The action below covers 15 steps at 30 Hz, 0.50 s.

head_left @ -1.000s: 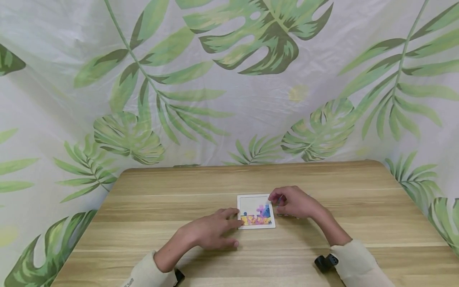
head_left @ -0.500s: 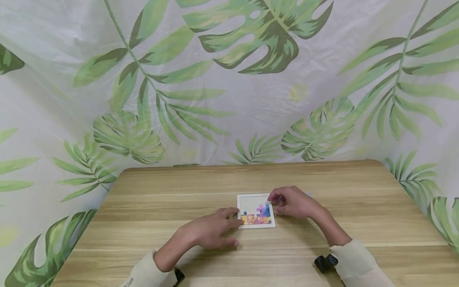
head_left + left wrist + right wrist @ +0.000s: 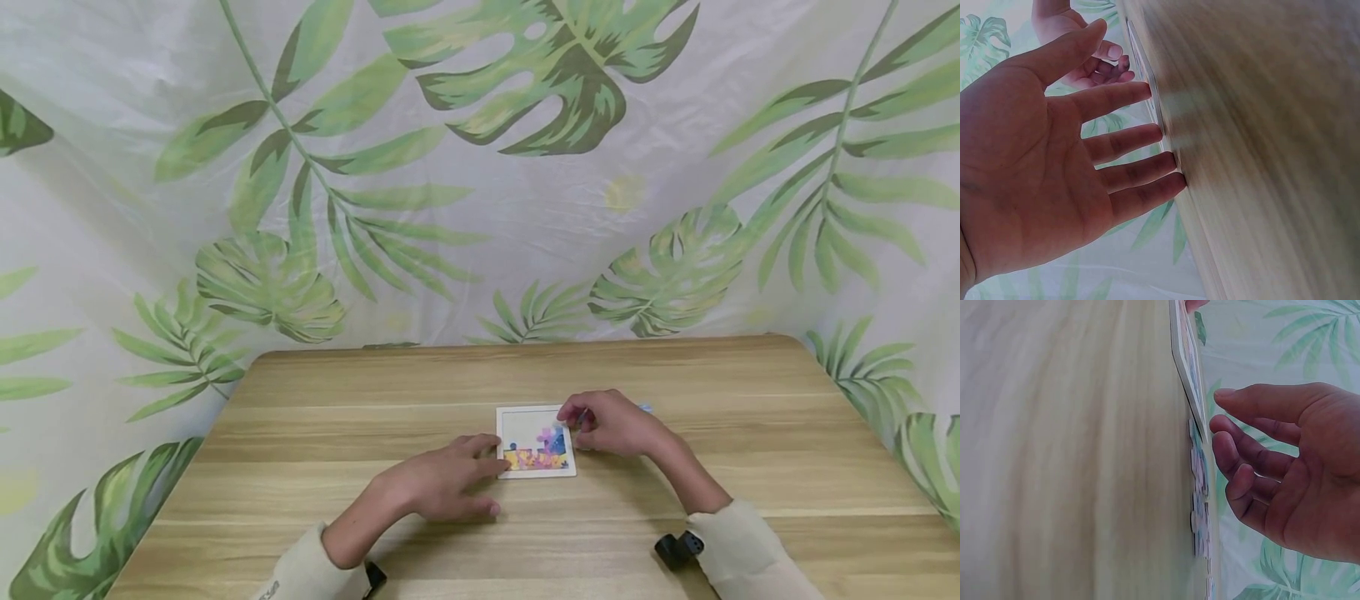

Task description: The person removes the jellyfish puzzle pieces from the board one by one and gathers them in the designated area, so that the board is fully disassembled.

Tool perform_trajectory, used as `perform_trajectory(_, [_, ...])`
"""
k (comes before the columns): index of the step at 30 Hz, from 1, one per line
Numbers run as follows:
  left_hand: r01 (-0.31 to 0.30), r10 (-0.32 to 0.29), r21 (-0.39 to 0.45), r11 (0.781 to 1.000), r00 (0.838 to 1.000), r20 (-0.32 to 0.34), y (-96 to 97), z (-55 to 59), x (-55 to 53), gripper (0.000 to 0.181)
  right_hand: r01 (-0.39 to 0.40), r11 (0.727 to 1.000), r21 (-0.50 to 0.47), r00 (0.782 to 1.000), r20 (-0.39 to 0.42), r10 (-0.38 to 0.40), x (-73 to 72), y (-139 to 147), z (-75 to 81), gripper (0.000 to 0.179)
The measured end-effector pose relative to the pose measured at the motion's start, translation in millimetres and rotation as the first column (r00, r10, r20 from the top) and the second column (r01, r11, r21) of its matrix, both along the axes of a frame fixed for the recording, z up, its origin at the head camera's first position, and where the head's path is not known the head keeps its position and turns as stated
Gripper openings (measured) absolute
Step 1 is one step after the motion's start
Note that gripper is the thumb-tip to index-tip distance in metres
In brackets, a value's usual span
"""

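Note:
A small square jigsaw tray (image 3: 536, 475) with a white border lies on the wooden table. Yellow, pink and blue jigsaw pieces (image 3: 534, 458) fill its bottom and climb its right side; the upper left shows pale backing. My left hand (image 3: 446, 483) rests at the tray's left edge, fingers spread and fairly straight. Over the top right corner, my right hand (image 3: 615, 423) has its index fingertip on the tray by a light blue patch. In the right wrist view its thumb and index stand apart, the other fingers loosely curled, with nothing seen between them.
Several loose jigsaw pieces (image 3: 1199, 500) lie on the table beside the tray, under and past my right hand, mostly hidden from the head view. A leaf-print curtain (image 3: 450, 208) hangs behind the table's far edge. A black wrist camera (image 3: 678, 550) sits below my right sleeve.
My right index fingertip has slid slightly left over the tray's top right corner. A little more blue shows behind the right hand. The left hand and tray stay put.

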<state>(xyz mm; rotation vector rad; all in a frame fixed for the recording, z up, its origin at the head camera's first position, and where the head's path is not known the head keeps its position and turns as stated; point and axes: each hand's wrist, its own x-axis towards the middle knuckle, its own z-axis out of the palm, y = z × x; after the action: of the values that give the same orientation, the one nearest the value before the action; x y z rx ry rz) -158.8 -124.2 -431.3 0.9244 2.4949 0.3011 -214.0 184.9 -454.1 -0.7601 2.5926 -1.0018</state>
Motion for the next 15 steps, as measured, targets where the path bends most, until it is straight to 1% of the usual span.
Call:
perform_trajectory(8, [0.0,0.0,-0.002,1.0,1.0,-0.008,0.0,-1.1,0.2,0.06,-0.008,1.0,0.001,1.0,0.012,0.008,-4.5,-9.2,-1.7,0.024])
perform_trajectory(15, [0.003,-0.003,0.0,1.0,1.0,-0.008,0.0,-0.4,0.0,0.06,-0.019,0.999,0.028,1.0,0.02,0.018,-6.1,-17.5,-4.1,0.024])
